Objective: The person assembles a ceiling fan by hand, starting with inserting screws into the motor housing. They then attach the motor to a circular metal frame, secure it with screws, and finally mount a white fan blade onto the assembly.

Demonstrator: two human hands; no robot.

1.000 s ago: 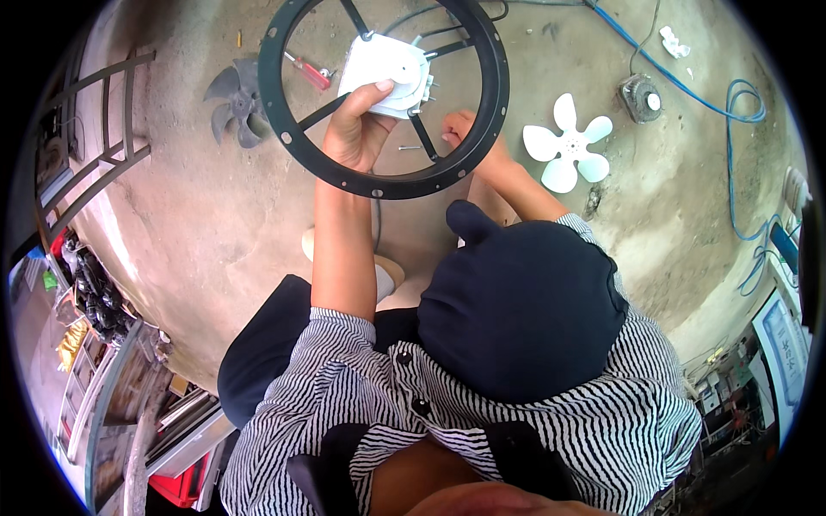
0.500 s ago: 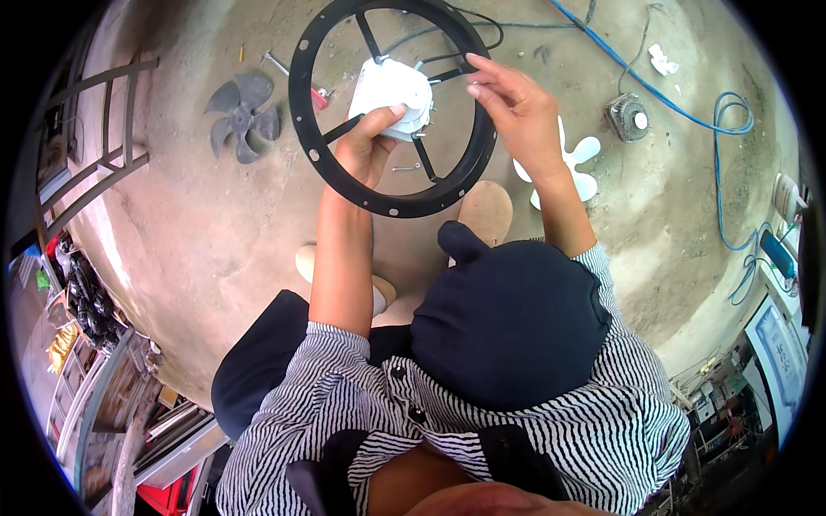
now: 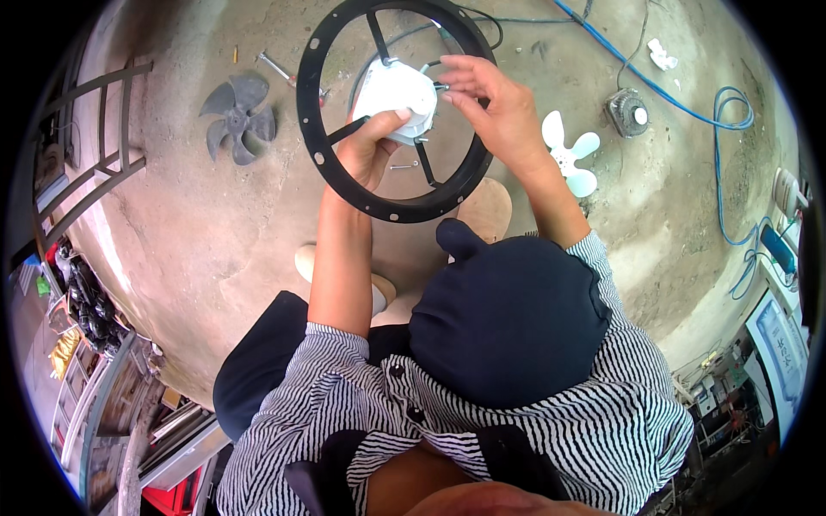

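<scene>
My left hand (image 3: 370, 148) is closed around a white fan motor (image 3: 383, 101), thumb on its face and the other fingers behind it. The motor sits at the hub of a black ring frame (image 3: 379, 206), whose spokes meet it at several bolts. My right hand (image 3: 503, 116) reaches over the ring's right side. Its thumb and index finger come together at the end of a bolt (image 3: 441, 87) on the right spoke. Anything small in that pinch is too hidden to name.
On the floor lie a grey fan blade (image 3: 241, 120), a white fan blade (image 3: 570, 157), another motor (image 3: 627, 113), a wrench (image 3: 274, 65), a small bolt (image 3: 403, 165) and a blue hose (image 3: 718, 172). A metal rack (image 3: 103, 155) stands left; my shoe (image 3: 486, 211) is below the ring.
My right hand has moved left and slightly down, bringing its fingertips to the right spoke's bolt. The ring and motor have shifted slightly right and down in my left hand.
</scene>
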